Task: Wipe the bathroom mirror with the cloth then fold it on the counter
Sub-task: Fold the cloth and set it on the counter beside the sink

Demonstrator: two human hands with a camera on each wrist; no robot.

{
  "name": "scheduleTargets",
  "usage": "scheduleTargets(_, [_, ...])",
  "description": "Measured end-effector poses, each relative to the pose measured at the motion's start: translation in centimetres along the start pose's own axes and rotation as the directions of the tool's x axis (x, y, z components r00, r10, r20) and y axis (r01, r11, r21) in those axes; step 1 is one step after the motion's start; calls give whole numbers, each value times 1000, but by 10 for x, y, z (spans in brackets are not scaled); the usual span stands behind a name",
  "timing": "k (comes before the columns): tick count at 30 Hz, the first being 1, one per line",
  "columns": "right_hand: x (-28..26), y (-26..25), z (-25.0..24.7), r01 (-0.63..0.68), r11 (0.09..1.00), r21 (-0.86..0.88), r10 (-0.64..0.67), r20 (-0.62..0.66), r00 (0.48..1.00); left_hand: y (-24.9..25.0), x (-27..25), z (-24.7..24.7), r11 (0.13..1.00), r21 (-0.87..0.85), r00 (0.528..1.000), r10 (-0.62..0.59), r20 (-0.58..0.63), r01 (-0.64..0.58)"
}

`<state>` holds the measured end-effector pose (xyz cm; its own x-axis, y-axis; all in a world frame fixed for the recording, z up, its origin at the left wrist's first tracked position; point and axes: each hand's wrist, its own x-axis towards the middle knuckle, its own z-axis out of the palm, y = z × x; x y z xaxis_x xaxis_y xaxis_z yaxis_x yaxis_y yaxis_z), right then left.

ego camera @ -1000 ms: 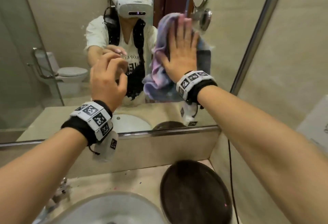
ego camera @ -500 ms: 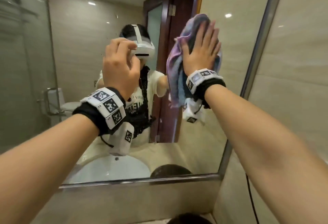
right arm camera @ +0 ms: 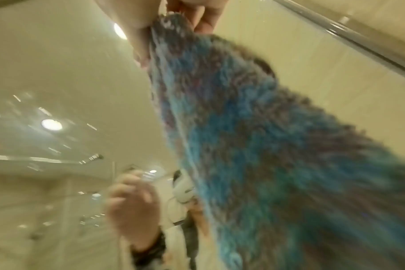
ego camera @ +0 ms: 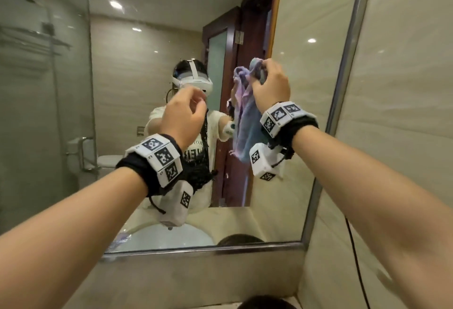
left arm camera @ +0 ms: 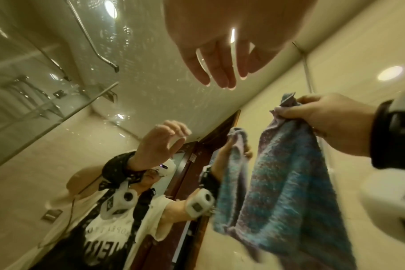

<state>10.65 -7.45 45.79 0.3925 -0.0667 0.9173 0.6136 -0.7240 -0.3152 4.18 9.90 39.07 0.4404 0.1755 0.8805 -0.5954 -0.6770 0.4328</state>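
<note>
A blue and purple cloth point(ego camera: 248, 127) hangs loose in front of the bathroom mirror point(ego camera: 147, 68), a little right of centre. My right hand point(ego camera: 258, 71) pinches its top edge, so the cloth point(left arm camera: 289, 182) drapes down below my wrist. The right wrist view shows my fingers point(right arm camera: 197, 18) bunched on the top of the cloth point(right arm camera: 266, 146). My left hand point(ego camera: 196, 100) is raised just left of the cloth, apart from it. Its fingers point(left arm camera: 220, 76) are loosely bent and hold nothing. The counter is almost out of view.
The mirror's metal frame point(ego camera: 343, 83) runs down the right side and meets a beige tiled wall point(ego camera: 404, 88). A black cable point(ego camera: 355, 259) hangs on that wall. A dark round object point(ego camera: 264, 303) sits at the bottom edge. The sink and toilet show only as reflections.
My right hand went from pressing the cloth flat on the mirror to pinching its top edge, and the cloth now hangs free. My view tilted upward, and the left hand stayed raised.
</note>
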Motion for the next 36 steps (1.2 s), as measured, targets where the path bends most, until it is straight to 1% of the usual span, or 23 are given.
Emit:
scheduleTargets(1, [-4, -9, -12, -85, 989, 121, 81, 34, 996, 10, -5, -2, 1000, -22, 999, -14, 36, 15])
scheduleTargets(2, [-10, -19, -25, -148, 965, 218, 133, 79, 988, 21, -11, -4, 999, -34, 997, -24, 76, 27])
scheduleTargets(3, [-17, -30, -39, -188, 941, 283, 156, 133, 979, 32, -17, -8, 999, -43, 992, -24, 120, 29])
scheduleTargets(5, [-35, -51, -67, -215, 900, 379, 125, 248, 961, 53, -29, -18, 993, -111, 980, -10, 199, 32])
scheduleTargets(7, [-55, -75, -94, -238, 874, 424, 91, 337, 937, 73, -42, -33, 973, -219, 964, -17, 264, 76])
scheduleTargets(10, [-86, -106, -124, -286, 870, 401, 96, 430, 897, 100, -66, -66, 937, -319, 950, -42, 309, 145])
scheduleTargets(13, [-118, -136, -152, -356, 848, 394, 125, 502, 856, 129, -92, -102, 922, -363, 952, -21, 304, 136])
scheduleTargets(15, [-138, -154, -172, -406, 819, 405, 146, 538, 831, 148, -110, -125, 930, -349, 957, -8, 289, 113])
scheduleTargets(16, [-148, -162, -183, -448, 797, 404, 166, 567, 807, 156, -118, -134, 936, -338, 958, 0, 287, 101])
scheduleTargets(19, [-172, -178, -214, -591, 709, 384, 233, 664, 711, 178, -141, -156, 952, -292, 956, -5, 294, 95])
scheduleTargets(20, [-180, -184, -225, -617, 691, 377, 247, 678, 692, 185, -149, -161, 960, -265, 960, -10, 279, 87])
scheduleTargets(22, [-193, -189, -242, -658, 640, 398, 275, 681, 679, 198, -160, -170, 973, -215, 969, -32, 246, 87])
scheduleTargets(24, [-204, -190, -258, -702, 570, 427, 291, 695, 658, 207, -166, -175, 974, -186, 971, -89, 220, 132])
scheduleTargets(27, [-218, -183, -279, -777, 491, 393, 316, 752, 579, 216, -171, -184, 928, -250, 954, -235, 187, 277])
scheduleTargets(29, [-227, -173, -288, -797, 488, 354, 330, 771, 545, 224, -177, -188, 896, -292, 936, -279, 216, 335])
scheduleTargets(31, [-235, -162, -295, -801, 492, 341, 312, 790, 528, 234, -182, -187, 883, -318, 927, -267, 263, 344])
scheduleTargets(32, [-239, -157, -298, -799, 493, 344, 300, 795, 527, 238, -184, -186, 883, -326, 927, -253, 278, 339])
scheduleTargets(34, [-248, -147, -304, -796, 501, 340, 287, 802, 524, 244, -188, -182, 887, -321, 928, -244, 280, 330])
scheduleTargets(36, [-256, -132, -311, -804, 503, 317, 277, 822, 498, 245, -193, -177, 879, -324, 927, -273, 257, 349])
